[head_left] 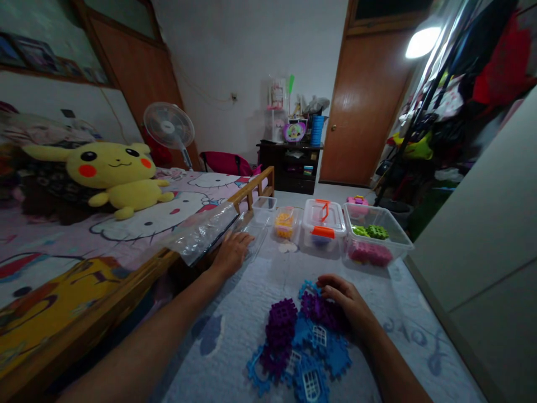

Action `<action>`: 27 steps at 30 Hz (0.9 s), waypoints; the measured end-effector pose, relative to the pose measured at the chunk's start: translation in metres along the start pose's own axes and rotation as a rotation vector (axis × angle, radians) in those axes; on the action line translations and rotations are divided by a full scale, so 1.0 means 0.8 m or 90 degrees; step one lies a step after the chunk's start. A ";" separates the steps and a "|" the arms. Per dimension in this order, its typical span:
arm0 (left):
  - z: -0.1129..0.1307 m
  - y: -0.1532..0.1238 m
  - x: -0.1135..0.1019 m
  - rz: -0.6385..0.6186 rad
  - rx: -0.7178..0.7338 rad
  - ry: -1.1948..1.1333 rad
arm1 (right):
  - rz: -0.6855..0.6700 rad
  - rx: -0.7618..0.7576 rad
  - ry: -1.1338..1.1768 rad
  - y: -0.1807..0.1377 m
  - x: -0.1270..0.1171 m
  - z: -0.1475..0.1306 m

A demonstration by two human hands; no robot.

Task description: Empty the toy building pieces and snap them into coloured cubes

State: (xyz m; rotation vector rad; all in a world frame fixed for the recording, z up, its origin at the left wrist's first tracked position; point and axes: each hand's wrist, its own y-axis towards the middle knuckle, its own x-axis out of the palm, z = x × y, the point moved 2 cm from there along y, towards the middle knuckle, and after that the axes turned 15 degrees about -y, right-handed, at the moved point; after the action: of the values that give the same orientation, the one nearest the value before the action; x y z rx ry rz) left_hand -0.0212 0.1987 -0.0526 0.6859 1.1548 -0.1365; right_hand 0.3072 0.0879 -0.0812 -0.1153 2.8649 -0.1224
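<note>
My left hand (233, 251) rests flat with its fingers stretched out on a clear plastic lid or bag (204, 230) beside the wooden bed frame. Curled over purple interlocking blocks (319, 309), my right hand (344, 302) presses on the top of a pile. That pile of blue and purple block pieces (293, 347) lies on a pale mat (235, 336) in front of me. Whether the right fingers grip a block or only touch it I cannot make out.
Clear plastic boxes stand beyond the pile: one with green and pink blocks (375, 238), one lidded with an orange latch (324, 224), a small one with yellow pieces (285, 222), and an empty one (265, 205). A bed with a yellow plush toy (113, 170) lies left. A pale cabinet side (482, 235) stands right.
</note>
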 end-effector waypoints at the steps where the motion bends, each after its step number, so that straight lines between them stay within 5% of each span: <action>1: -0.004 0.002 0.001 0.004 0.004 -0.003 | -0.002 -0.003 -0.003 0.001 0.000 0.001; 8: -0.007 0.011 0.003 0.012 -0.001 -0.030 | -0.006 -0.010 -0.002 0.001 -0.001 0.002; 13: 0.047 0.013 -0.011 0.081 0.034 -0.056 | -0.007 -0.006 0.008 0.000 0.000 -0.003; 17: 0.101 0.047 0.001 0.042 0.075 -0.125 | -0.001 -0.011 0.015 0.000 0.000 -0.003; 21: 0.116 0.109 0.031 0.054 -0.086 -0.130 | -0.001 -0.010 0.020 -0.001 0.001 0.001; 27: 0.098 0.179 0.072 0.093 -0.244 -0.108 | -0.005 -0.018 0.027 0.001 0.001 0.003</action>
State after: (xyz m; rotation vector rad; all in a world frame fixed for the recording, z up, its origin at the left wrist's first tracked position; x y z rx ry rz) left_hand 0.1284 0.2814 -0.0241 0.4067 0.9300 0.1460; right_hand 0.3072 0.0887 -0.0835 -0.1317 2.9091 -0.0874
